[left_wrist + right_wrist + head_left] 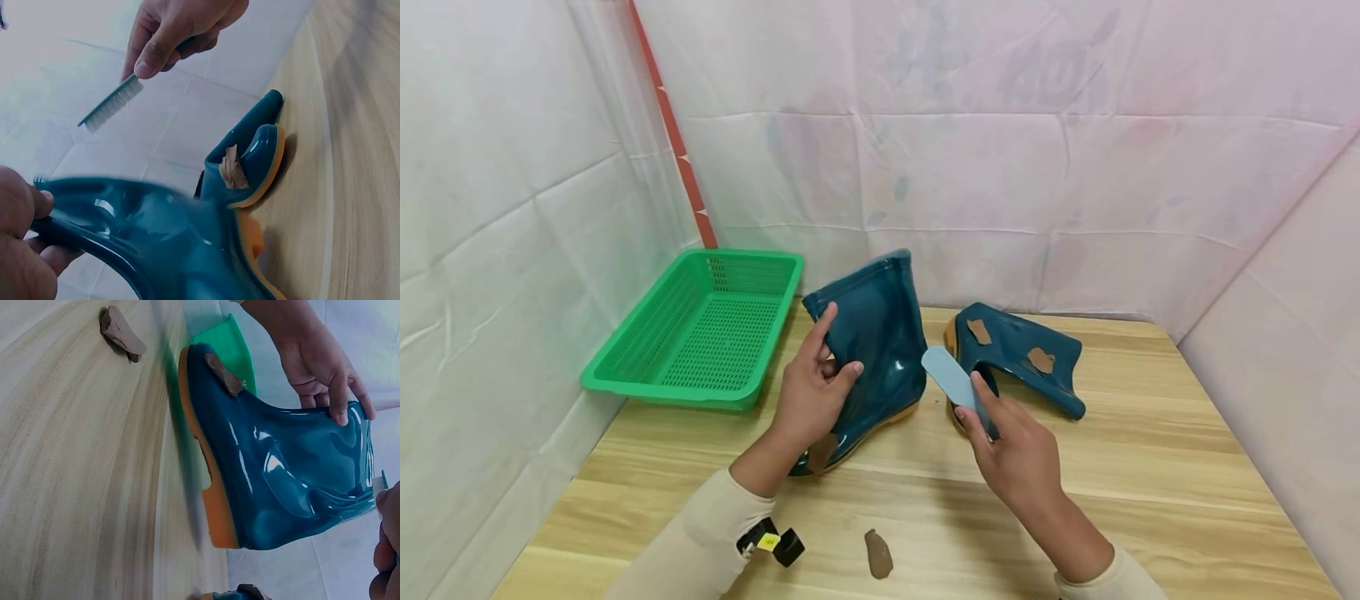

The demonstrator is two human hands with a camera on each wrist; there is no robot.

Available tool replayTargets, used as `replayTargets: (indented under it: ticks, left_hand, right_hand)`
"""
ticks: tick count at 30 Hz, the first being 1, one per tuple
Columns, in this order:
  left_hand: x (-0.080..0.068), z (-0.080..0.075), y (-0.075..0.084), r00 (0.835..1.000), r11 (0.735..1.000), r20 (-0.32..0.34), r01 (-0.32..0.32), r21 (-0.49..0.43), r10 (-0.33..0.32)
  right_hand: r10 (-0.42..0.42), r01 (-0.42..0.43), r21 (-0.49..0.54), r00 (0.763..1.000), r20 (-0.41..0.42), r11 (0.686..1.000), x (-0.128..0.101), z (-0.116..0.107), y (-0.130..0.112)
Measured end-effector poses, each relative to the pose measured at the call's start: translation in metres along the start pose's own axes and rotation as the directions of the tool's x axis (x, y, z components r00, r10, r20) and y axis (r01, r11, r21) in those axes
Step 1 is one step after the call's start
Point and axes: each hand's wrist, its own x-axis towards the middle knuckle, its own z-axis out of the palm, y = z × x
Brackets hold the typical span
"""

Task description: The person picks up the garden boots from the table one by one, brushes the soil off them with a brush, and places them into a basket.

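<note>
Two blue boots are on the table (1150,492): the left hand (811,392) grips the upright boot (876,350) by its shaft, fingers curled over the rim, while the other boot (1026,354) lies on its side behind. The right hand (1015,454) pinches one brush (951,377) between them. Four brown mud patches show: one on the held boot's toe, two on the lying boot, one on the table, with one green basket (700,333) to the left.

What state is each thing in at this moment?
Upright boot: standing, brown patch on toe, shaft gripped by left hand.
Second boot: lying on its side, two brown patches.
Brush: held in right hand, off the boots.
Basket: empty.
Brown lump: loose on table.
</note>
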Motion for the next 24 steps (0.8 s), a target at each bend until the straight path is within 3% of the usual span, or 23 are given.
replayTargets:
  ticks: [6, 14, 20, 24]
  left_hand:
    - [-0.004, 0.006, 0.007, 0.998, 0.997, -0.060, 0.039, 0.065, -0.035]
    - [-0.010, 0.014, 0.013, 0.998, 0.997, -0.055, 0.046, 0.066, -0.042]
    - [-0.012, 0.021, 0.006, 0.995, 0.991, -0.095, 0.004, 0.137, 0.009]
    - [-0.013, 0.026, 0.000, 0.990, 0.990, -0.125, -0.040, 0.137, 0.057]
  right_hand:
    - [0.018, -0.018, -0.007, 0.999, 0.026, 1.000, -0.002, 0.000, -0.002]
    - [0.034, -0.035, 0.011, 0.991, 0.130, 0.999, -0.009, 0.003, -0.003]
    - [-0.013, 0.002, 0.047, 0.973, 0.232, 0.999, -0.014, 0.006, -0.006]
    - [-0.002, -0.022, 0.067, 0.940, 0.341, 0.997, -0.017, 0.007, -0.010]
